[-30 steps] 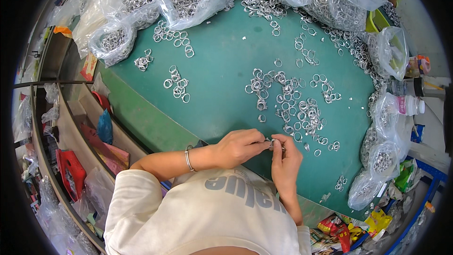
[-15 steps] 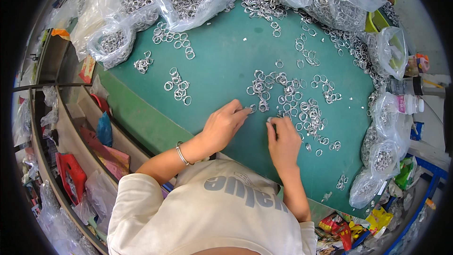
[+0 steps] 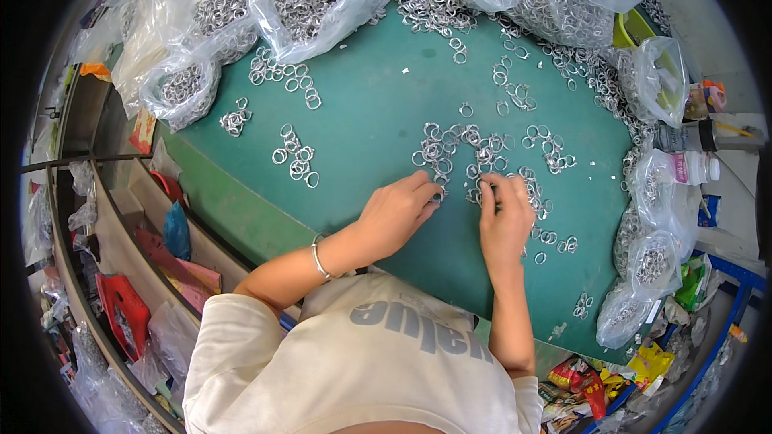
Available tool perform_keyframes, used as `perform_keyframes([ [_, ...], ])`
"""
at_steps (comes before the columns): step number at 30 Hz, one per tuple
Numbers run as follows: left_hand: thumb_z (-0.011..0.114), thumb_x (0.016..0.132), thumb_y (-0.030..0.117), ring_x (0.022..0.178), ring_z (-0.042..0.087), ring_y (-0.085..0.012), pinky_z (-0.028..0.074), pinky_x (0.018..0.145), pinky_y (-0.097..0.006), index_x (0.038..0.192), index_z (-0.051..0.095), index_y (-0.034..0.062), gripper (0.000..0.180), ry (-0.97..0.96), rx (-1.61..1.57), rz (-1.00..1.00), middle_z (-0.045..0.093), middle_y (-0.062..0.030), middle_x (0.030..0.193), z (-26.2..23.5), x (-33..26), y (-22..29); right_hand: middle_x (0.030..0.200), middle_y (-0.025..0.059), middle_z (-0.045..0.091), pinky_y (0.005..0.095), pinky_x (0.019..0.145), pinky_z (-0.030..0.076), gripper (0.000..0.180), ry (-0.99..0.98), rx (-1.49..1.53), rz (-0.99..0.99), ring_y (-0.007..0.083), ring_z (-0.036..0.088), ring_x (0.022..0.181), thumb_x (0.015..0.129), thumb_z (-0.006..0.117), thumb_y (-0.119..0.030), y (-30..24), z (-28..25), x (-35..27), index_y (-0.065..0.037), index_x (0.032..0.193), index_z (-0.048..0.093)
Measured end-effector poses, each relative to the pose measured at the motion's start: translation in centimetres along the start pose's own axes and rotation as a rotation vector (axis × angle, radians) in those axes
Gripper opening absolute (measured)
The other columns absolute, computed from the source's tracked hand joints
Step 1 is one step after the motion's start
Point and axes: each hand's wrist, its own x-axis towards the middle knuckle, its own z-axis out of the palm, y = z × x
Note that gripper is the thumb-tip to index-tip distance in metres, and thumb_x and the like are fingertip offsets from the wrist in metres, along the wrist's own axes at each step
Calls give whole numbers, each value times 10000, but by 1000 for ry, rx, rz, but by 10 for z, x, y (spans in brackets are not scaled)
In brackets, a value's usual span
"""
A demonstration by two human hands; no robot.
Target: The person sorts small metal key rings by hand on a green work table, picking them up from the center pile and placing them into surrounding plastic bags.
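Observation:
A loose pile of silver metal rings [image 3: 474,143] lies on the green tabletop [image 3: 366,104] in front of me. At the pile's near left edge, my left hand [image 3: 400,213] is closed, its thumb and fingers pinching a ring [image 3: 437,196]; a metal bangle circles that wrist. My right hand [image 3: 507,221] has its fingertips drawn together among the rings on the pile's near right side. Whatever those right fingers grip is too small and hidden to make out. Small groups of rings [image 3: 297,157] lie farther left.
Clear plastic bags full of rings [image 3: 303,0] line the far edge, with more bags [image 3: 653,264] along the right. A loose heap of rings [image 3: 434,10] spreads between them. A bottle [image 3: 693,167] stands at right. Left of the table, shelving [image 3: 169,221] holds a red plastic container [image 3: 122,309].
My right hand has moved right and forward, from the open tabletop into the ring pile. My left hand has shifted slightly right and now covers the pile's near left edge.

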Motion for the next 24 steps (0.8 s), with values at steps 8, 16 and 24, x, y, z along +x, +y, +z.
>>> perform_keyframes([
  [8,669,771,36,694,568,-307,462,596,-408,1067,593,46,305,-74,-18,-44,526,-117,844,2,-24,3,794,136,605,426,515,470,121,-176,-380,-4,341,615,626,841,628,-111,-9,7,10,-44,926,575],
  [16,695,773,51,649,551,-289,456,592,-371,1077,593,23,322,127,-71,-199,521,-123,802,-1,-13,-1,769,124,627,398,503,468,96,-106,-338,-134,320,597,558,843,623,-105,-1,6,13,-48,899,570],
  [24,688,773,38,652,554,-283,449,600,-374,975,639,1,211,139,-96,-212,545,-130,768,-1,-2,-8,643,15,515,213,434,313,32,-357,820,520,83,429,489,897,569,-67,9,-35,-12,-35,901,564],
])
